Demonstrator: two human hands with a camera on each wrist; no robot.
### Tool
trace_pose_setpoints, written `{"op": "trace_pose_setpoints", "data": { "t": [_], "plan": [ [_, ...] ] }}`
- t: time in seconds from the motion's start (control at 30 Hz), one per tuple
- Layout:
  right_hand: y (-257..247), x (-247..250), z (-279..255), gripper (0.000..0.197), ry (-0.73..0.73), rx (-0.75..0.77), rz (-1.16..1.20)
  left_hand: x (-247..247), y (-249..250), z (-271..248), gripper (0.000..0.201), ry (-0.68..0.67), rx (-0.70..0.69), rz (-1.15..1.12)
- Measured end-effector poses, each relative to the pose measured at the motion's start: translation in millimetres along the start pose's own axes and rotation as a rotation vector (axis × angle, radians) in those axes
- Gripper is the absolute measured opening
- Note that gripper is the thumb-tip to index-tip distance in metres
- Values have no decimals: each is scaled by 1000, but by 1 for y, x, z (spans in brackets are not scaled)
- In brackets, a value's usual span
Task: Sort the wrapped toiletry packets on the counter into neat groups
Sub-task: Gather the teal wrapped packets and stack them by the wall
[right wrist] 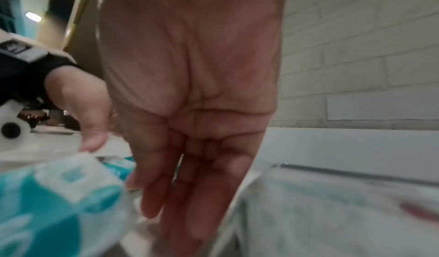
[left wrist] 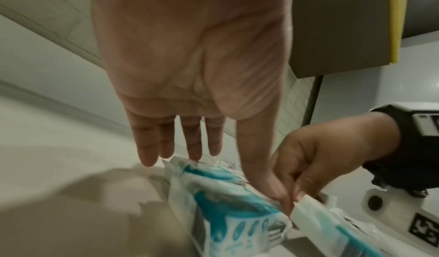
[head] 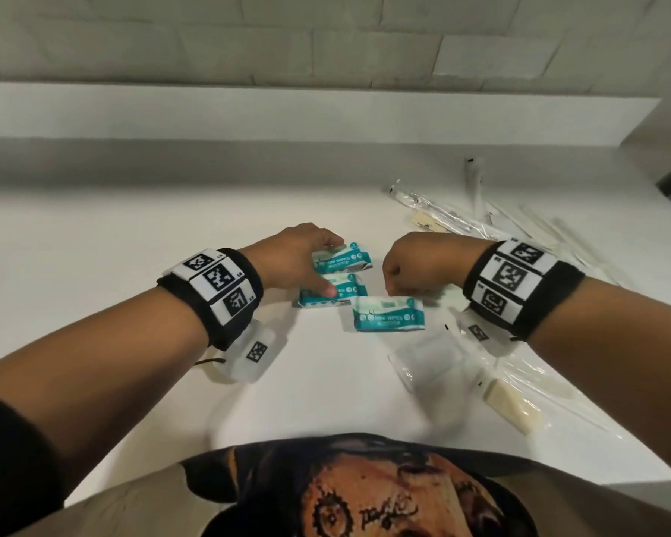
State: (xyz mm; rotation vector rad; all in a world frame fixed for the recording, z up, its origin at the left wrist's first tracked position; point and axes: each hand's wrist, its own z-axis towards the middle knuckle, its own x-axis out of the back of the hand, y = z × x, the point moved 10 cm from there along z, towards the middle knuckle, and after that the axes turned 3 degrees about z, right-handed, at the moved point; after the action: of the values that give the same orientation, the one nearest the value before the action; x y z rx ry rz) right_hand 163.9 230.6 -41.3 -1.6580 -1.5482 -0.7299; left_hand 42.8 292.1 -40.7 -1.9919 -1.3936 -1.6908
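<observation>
Three teal-and-white mini wipes packets lie on the white counter [head: 132,246]. The far packet [head: 347,257] and the middle packet [head: 345,290] sit one behind the other. My left hand [head: 318,265] lies flat over them, its straight fingers [left wrist: 192,144] touching the far packet's back edge and its thumb [left wrist: 263,167] pressing on the middle packet [left wrist: 228,210]. The near packet [head: 388,313] lies to the right of them. My right hand [head: 394,282] points down at its far edge and pinches that edge; this packet [right wrist: 47,214] is blurred in the right wrist view.
Clear-wrapped long items [head: 446,213] are scattered at the back right. A clear flat packet [head: 427,362] and a cream soap bar [head: 514,406] lie at the front right. A raised ledge [head: 248,110] and tiled wall close the back. The counter's front edge is at my body.
</observation>
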Motion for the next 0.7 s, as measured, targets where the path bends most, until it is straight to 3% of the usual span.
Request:
{"op": "trace_pose_setpoints", "data": {
  "t": [0.07,0.13,0.2,0.27,0.37,0.43,0.5,0.6,0.7],
  "plan": [
    [1,2,-1,22,38,11,17,-10,3,-2,107,-79,-16,120],
    [-6,-6,-6,33,-19,44,129,-17,5,-3,115,-102,-9,189],
    [-20,-21,-11,47,-74,99,47,-20,7,-1,111,-74,-9,213],
    [-25,-24,-15,43,-73,107,-97,-17,9,1,107,-32,-8,215],
    [-9,6,-16,32,-62,52,137,-17,9,-1,104,-60,-30,202],
    [7,41,-10,30,70,3,256,-22,11,-7,105,-90,-61,177],
    [13,68,4,36,248,-22,211,-27,12,-13,108,-96,-72,127],
    [-1,68,37,46,299,-15,130,-16,14,-17,102,19,-80,88],
    [-19,52,60,48,224,14,105,-2,17,-18,96,127,-102,134]
  ]
}}
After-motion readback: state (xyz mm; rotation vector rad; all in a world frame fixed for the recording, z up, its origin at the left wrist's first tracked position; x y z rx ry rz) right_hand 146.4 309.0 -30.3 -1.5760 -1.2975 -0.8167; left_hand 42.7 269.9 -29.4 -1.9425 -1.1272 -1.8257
